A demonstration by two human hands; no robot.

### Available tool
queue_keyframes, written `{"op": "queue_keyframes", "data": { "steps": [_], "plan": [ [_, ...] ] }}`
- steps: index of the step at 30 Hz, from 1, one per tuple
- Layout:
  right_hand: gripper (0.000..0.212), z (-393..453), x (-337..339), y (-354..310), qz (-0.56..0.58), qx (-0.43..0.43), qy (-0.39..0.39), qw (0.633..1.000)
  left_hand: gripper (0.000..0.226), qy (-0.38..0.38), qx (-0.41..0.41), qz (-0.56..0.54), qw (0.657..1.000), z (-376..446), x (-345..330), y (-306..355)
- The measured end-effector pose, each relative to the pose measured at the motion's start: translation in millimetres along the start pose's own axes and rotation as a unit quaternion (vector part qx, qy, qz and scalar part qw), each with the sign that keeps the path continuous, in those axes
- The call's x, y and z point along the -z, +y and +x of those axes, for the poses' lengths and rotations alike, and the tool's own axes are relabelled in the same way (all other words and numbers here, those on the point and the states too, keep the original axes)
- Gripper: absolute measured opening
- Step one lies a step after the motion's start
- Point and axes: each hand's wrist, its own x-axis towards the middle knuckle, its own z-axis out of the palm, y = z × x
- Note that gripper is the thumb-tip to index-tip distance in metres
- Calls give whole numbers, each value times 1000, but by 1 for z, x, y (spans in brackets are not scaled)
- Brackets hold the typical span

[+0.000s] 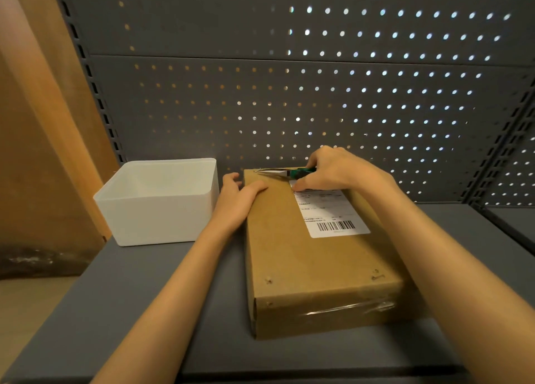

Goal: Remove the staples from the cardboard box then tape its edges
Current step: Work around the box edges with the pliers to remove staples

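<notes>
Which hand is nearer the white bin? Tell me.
Left. The left hand rests on the cardboard box's left edge, right beside the white bin; the right hand holds pliers farther right.

A dark grey metal shelf (pixel 124 297) carried a flat brown cardboard box (pixel 304 256) and, just left of it, an open white plastic bin (pixel 162 210).
</notes>
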Motion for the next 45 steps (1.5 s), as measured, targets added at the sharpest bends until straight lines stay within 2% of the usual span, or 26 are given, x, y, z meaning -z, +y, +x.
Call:
{"op": "queue_keyframes", "data": {
  "steps": [4,14,22,35,45],
  "plan": [
    [44,1,1,1,4,9,10,1000,55,1,12,-59,998,6,-1,-10],
    [39,1,-10,-1,-35,59,93,993,59,-14,35,-103,994,11,0,-21],
    [37,5,-11,4,-16,79,87,993,59,-20,18,-99,995,9,1,-21],
    [25,5,-8,8,60,69,67,994,45,-14,2,-96,995,6,1,-17],
    [26,1,-6,11,78,52,69,993,37,-14,2,-98,995,4,0,-16]
  ]
}}
